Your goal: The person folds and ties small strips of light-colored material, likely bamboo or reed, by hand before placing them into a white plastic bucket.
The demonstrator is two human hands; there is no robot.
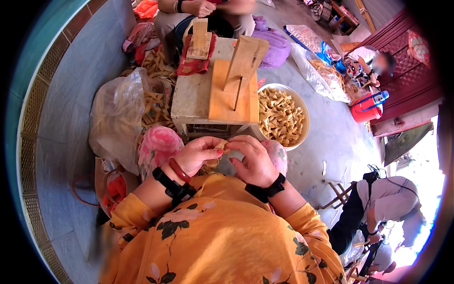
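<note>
Above my lap, my left hand (pixel 198 153) pinches a small pale-yellow folded strip (pixel 222 146) between thumb and fingers. The fingertips of my right hand (pixel 257 161) curl onto the strip's right side, while its thumb stands apart below. More yellow strip material (pixel 211 166) shows under the hands, partly hidden by them. Just beyond my knees stands a low table (pixel 193 101). A wooden board (pixel 221 103) with an upright wooden block (pixel 244 62) rests on it. Right of the table, a white tub (pixel 307 122) holds many short knotted yellow pieces (pixel 280 115).
A clear plastic bag (pixel 115 117) and loose strips (pixel 154 103) lie left of the table. Opposite, a person's hands (pixel 202 7) work behind a smaller wooden block (pixel 199 41) on red cloth. Other people sit or bend at right, near a red bucket (pixel 365 110).
</note>
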